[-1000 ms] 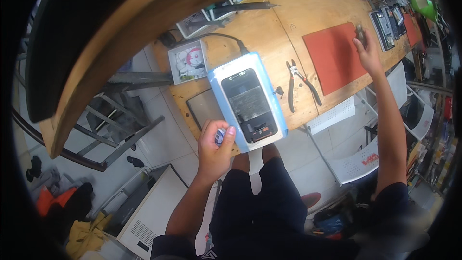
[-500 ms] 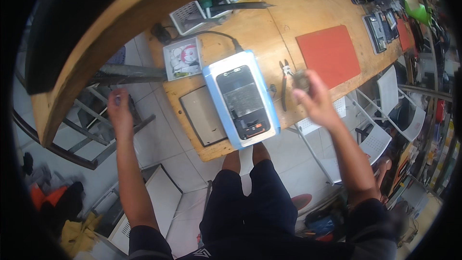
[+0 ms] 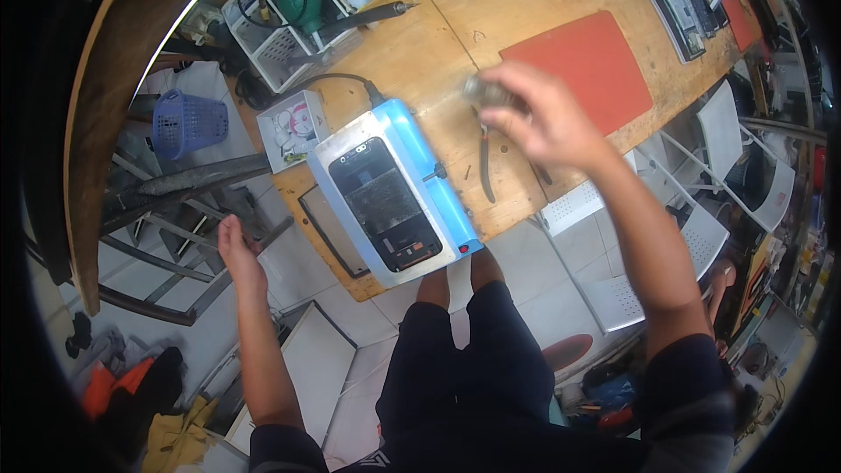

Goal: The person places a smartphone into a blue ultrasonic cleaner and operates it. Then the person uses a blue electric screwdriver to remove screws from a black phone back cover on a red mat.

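Observation:
In my right hand (image 3: 552,118) is a small greenish-grey, roughly cylindrical thing (image 3: 492,95), smeared by motion, held above the table between fingers and thumb. Below it lie pliers (image 3: 486,166) with dark handles, partly hidden by the hand. To their left stands a blue and white box-shaped device (image 3: 419,136), and on its top plate lies an opened black phone (image 3: 385,201) with a grey rectangular patch in its middle. My left hand (image 3: 243,256) is away from the table at the left, its fingers pressed together; whatever they hold is hidden.
A red mat (image 3: 583,70) lies on the wooden table (image 3: 447,52). Behind the device are a small white tray (image 3: 293,131) and a white basket (image 3: 285,61) with a green bulb blower. A blue-violet basket (image 3: 188,123) and white perforated chairs (image 3: 683,245) stand around.
My right hand has moved left and farther out, over the pliers, with the thing in it. My left hand has come slightly nearer and right. The view has shifted, so the device appears farther left.

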